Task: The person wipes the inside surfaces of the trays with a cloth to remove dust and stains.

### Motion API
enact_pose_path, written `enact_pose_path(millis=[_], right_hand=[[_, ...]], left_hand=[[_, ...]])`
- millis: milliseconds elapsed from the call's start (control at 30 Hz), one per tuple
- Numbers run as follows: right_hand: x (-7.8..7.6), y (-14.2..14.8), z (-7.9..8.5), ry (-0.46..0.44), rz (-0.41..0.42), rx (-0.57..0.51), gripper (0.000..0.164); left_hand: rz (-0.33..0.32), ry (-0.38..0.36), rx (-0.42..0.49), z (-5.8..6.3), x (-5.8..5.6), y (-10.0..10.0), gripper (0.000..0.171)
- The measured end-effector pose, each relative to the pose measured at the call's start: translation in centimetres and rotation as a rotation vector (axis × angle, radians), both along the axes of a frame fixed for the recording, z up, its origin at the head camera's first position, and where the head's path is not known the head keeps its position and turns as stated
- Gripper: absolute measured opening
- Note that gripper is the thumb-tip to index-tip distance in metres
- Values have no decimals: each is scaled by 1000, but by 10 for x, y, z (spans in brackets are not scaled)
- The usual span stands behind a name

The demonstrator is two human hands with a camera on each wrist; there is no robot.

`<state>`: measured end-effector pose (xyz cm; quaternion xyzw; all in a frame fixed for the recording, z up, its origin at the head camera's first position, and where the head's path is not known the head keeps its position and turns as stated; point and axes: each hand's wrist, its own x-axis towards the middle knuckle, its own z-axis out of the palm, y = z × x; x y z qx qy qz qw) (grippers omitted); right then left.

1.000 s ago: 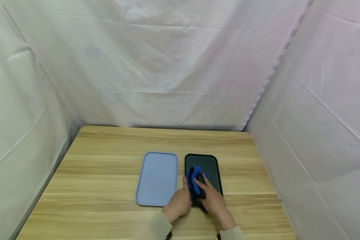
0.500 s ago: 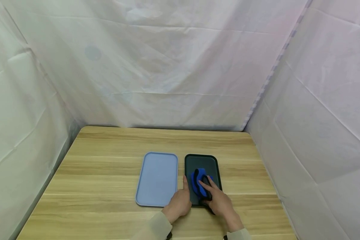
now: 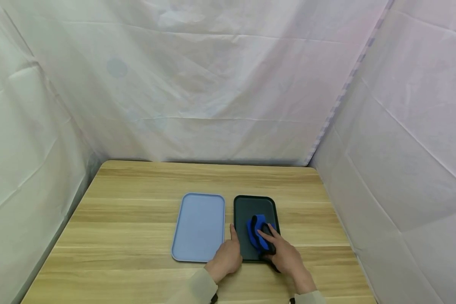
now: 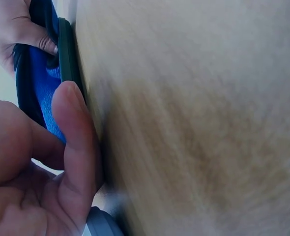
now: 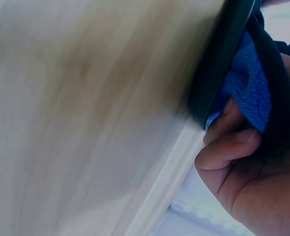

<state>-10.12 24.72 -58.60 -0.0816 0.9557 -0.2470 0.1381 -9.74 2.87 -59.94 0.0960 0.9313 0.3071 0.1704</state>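
Note:
A small dark green tray (image 3: pixel 255 206) lies on the wooden table. In the head view, my left hand (image 3: pixel 228 256) holds its near left corner, one finger stretched along the left rim. The left wrist view shows a digit of the left hand (image 4: pixel 75 132) against the tray's edge. My right hand (image 3: pixel 286 254) grips a bunched blue cloth (image 3: pixel 256 237) with black edging and presses it on the tray's right half. In the right wrist view, curled fingertips (image 5: pixel 246 136) hold the fluffy cloth (image 5: pixel 250 81) beside the tray's dark rim (image 5: pixel 218 64). Part of the cloth is hidden under the palm.
A larger light blue tray (image 3: pixel 199 226) lies just left of the green one. The wooden table (image 3: pixel 129 219) reaches back to white cloth hangings (image 3: pixel 213 84), which also enclose the left and right sides.
My right hand and the blue cloth have slid rightward and slightly nearer across the green tray. The left hand stays at the tray's corner, and both trays keep their places.

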Motion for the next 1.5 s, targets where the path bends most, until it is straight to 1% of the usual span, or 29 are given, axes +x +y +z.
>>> enact_pose_path(millis=[300,400,667,833,1100,1333,1500], right_hand=[[-7,12,1,-37,18,2,87],[-9,13,0,-42,9,1,87],[-15,10,0,-45,3,6,87],[-20,9,0,-43,-16,12,87],[-30,5,2,-58,-40,10,85],[-40,3,3,-52,-44,10,84],[-47,2,6,-57,-49,11,83]], left_hand=[[-3,-9,19,5,1,0,101],[-6,-7,19,5,1,-1,101],[-2,-32,27,5,1,-1,105],[4,-48,37,4,1,-1,104],[-2,-41,31,5,0,-1,104],[6,-58,33,4,0,-1,106],[5,-54,32,3,-1,0,106]])
